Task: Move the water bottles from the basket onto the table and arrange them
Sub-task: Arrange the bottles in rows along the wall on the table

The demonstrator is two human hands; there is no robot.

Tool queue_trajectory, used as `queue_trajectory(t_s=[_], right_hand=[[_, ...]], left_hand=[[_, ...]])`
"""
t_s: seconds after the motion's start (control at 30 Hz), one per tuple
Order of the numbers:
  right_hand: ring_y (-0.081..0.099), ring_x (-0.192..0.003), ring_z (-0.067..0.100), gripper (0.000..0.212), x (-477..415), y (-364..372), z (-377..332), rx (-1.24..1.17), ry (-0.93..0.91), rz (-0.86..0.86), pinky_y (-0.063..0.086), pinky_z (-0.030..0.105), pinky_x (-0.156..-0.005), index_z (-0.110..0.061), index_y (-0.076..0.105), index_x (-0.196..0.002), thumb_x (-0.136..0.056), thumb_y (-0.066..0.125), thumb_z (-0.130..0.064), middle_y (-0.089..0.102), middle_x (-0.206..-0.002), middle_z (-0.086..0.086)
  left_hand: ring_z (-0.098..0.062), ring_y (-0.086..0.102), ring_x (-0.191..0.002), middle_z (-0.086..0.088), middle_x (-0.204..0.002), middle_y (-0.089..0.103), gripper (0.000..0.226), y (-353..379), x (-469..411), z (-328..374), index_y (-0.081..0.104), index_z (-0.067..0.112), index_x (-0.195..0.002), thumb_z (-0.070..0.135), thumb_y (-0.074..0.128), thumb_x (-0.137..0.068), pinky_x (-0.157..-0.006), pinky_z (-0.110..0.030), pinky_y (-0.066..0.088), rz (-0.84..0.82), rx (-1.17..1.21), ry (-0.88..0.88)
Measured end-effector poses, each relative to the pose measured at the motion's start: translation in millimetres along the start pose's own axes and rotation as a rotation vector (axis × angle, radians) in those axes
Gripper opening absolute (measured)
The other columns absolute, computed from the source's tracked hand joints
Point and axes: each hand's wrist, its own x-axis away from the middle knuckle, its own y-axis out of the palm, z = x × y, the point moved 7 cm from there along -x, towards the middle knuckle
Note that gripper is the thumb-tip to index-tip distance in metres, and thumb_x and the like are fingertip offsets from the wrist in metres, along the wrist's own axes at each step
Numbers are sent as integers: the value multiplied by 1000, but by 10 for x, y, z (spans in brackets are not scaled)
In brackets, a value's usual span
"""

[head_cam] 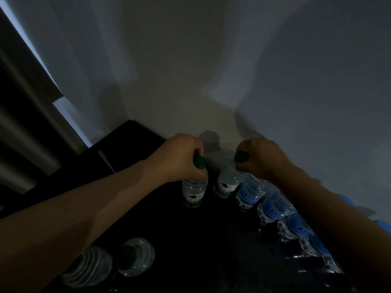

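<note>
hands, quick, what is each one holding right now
Left hand: grips the left green-capped bottle by its neck.
Right hand: grips the right green-capped bottle by its neck.

Two bare arms, uncovered from the lower frame edge up to the wrists: left forearm [88, 210] long and smooth, right forearm [338, 210] likewise. Bare left hand [179, 157] and bare right hand [264, 159] (small pale glint on one right finger, too dim to tell whether a ring). All dim and shadowed.
</note>
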Motion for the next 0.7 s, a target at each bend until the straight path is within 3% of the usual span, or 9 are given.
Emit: queue_trajectory(t_s=[0.53,0.7], right_hand=[[62,-83,24,22,24,-18,62,-38,47,-27,46,28,-72,-16,67,-95,-78,71,-28,67,-89,5],[60,-84,24,21,44,-1,-1,-17,49,-9,48,31,-74,-17,65,-95,-79,68,-29,65,-92,6]], left_hand=[[-20,60,-71,-1,-72,59,26,-21,-358,33,58,16,-68,26,80,-59,-62,-35,50,7,-45,17],[-20,59,-73,0,-73,57,26,-1,-505,10,58,16,-69,25,80,-61,-61,-29,47,27,-60,-10]])
